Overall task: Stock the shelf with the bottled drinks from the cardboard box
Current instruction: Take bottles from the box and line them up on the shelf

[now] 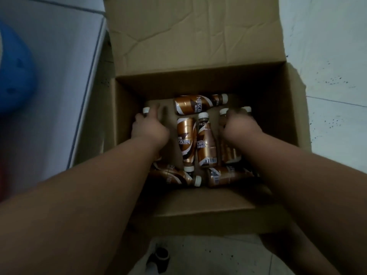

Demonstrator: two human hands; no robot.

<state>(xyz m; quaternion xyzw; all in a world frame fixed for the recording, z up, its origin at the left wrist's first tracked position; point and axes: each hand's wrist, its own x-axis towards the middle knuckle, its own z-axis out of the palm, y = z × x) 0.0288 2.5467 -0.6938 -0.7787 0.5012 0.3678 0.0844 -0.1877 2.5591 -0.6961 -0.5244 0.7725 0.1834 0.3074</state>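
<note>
An open cardboard box (pixel 294 124) sits on the floor below me, holding several brown coffee bottles with white caps lying on their sides. Both my arms reach down into it. My left hand (pixel 149 128) is closed around a bottle at the box's left side; only its white cap (pixel 146 110) shows past my fingers. My right hand (pixel 241 128) grips bottles at the right side, with two white caps (pixel 224 111) sticking out beyond it. Between my hands lie two bottles (pixel 186 141) side by side, and another bottle (pixel 198 105) lies crosswise at the far end.
The box's far flap (pixel 190 32) stands open, leaning away. A white surface with a blue object (pixel 15 72) is at the left. Speckled white floor tiles (pixel 333 80) lie to the right. A dark small bottle (pixel 161 255) sits on the floor near me.
</note>
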